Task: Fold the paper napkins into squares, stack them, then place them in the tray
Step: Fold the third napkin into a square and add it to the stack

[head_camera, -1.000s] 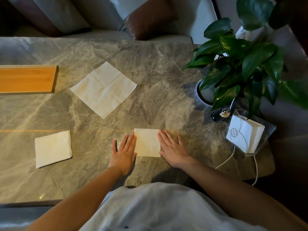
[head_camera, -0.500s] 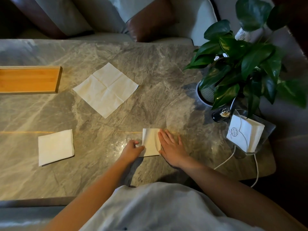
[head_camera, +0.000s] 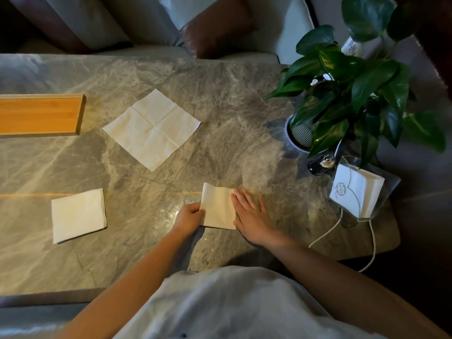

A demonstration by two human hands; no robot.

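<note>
Table [head_camera: 244, 106]: we see grey veined stone, polished and glossy.
Tray [head_camera: 39, 116]: we see smooth orange wood, finely grained.
Unfolded napkin [head_camera: 151, 128]: matt soft paper, creased crosswise.
Near folded napkin [head_camera: 217, 206]: we see the same matt paper.
Leaves [head_camera: 367, 81]: glossy green.
Holder [head_camera: 391, 183]: clear, shiny; plastic or glass, unclear.

Single head-worn view, looking steeply down, close over marble table [head_camera: 220, 99]

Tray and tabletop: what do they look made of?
Tray: looks like wood or bamboo, orange-brown, matte, with fine straight grain. Tabletop: looks like polished stone, grey with pale veins and glossy glare; real marble or imitation cannot be told.
</note>
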